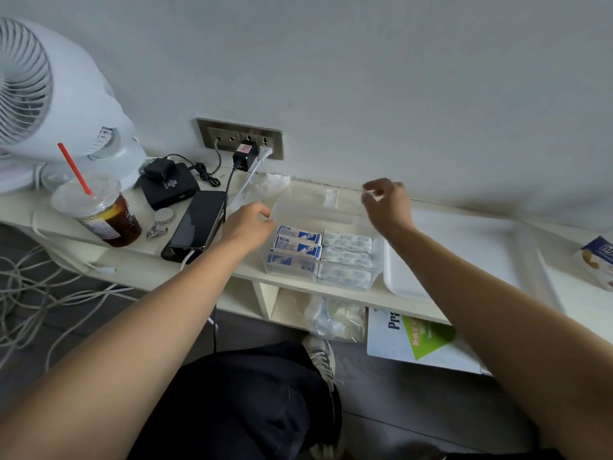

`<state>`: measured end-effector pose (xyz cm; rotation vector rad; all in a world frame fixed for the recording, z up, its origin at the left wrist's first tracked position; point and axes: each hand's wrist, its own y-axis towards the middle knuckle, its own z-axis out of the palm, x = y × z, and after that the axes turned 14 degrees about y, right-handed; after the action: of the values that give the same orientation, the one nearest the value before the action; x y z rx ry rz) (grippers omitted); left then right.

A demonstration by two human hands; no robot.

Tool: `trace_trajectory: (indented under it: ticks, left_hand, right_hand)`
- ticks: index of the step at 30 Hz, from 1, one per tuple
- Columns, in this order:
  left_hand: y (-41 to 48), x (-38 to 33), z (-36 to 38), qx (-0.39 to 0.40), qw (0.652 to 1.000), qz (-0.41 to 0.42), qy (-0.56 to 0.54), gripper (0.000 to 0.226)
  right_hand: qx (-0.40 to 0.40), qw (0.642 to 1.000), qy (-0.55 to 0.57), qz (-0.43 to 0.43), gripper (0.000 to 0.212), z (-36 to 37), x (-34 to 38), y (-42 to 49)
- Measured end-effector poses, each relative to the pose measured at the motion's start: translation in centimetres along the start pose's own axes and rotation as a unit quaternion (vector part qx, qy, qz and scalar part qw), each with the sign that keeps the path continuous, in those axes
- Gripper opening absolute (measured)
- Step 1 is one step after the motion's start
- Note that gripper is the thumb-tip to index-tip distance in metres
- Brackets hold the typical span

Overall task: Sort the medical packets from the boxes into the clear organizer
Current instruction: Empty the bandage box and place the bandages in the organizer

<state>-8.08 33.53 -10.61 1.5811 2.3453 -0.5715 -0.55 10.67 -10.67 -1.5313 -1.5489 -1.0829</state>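
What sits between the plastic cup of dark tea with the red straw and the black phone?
In the head view, a small round pale disc and metal nail clippers lie there on the cream shelf.

A plain, pale grey-white wall (365, 78) fills the upper half of the view. A brushed-metal socket panel (229, 136) is set low in it, just above the desk's back edge, with several plugs in it. The desk (146, 252) is low and cream-coloured and runs along the wall from left to right. A thin dark seam shows where its back edge meets the wall. Under its front edge are open compartments (288, 310), parted by an upright divider (267, 300). The floor (414, 403) is dark grey with plank lines, and pale cables (30, 293) lie tangled on it at the left. The light is soft and even, with only faint shadows.
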Motion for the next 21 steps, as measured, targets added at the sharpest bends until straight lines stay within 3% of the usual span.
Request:
trace_trajectory:
  ticks: [2,5,8,10,13,16,19,21]
  left_hand:
    - [0.0,0.0,0.1,-0.013,1.0,-0.007,-0.024,0.024]
    - [-0.1,0.1,0.2,-0.019,0.999,-0.011,-0.041,0.024]
    - [-0.2,0.2,0.3,-0.028,0.998,-0.01,-0.048,0.026]
    - [-0.3,0.2,0.3,-0.036,0.999,-0.008,-0.039,0.026]
    - [-0.4,0.0,0.5,-0.051,0.998,-0.011,-0.022,0.026]
    - [-0.5,0.0,0.7,-0.058,0.998,-0.008,-0.022,0.022]
    - [-0.5,0.3,0.6,-0.028,0.988,-0.045,-0.144,0.022]
    - [-0.9,0.3,0.0,0.014,0.962,-0.105,-0.25,0.032]
  right_hand:
    - [-0.038,0.992,0.025,0.117,0.026,-0.3,-1.4,0.6]
    - [0.012,0.952,0.124,0.278,0.014,-0.1,-2.1,0.5]
    - [0.012,0.924,0.215,0.317,0.004,-0.5,-2.4,1.0]
    - [0.023,0.912,0.279,0.299,0.015,-1.0,-2.7,1.1]
    - [0.076,0.926,0.314,0.198,0.048,-2.1,-2.9,0.6]
    - [0.122,0.933,0.321,0.11,0.057,-3.8,-2.3,-0.6]
    - [0.159,0.936,0.31,0.043,0.064,-5.3,-1.5,-1.7]
    - [0.184,0.953,0.241,0.012,0.065,-6.2,-1.0,-2.5]
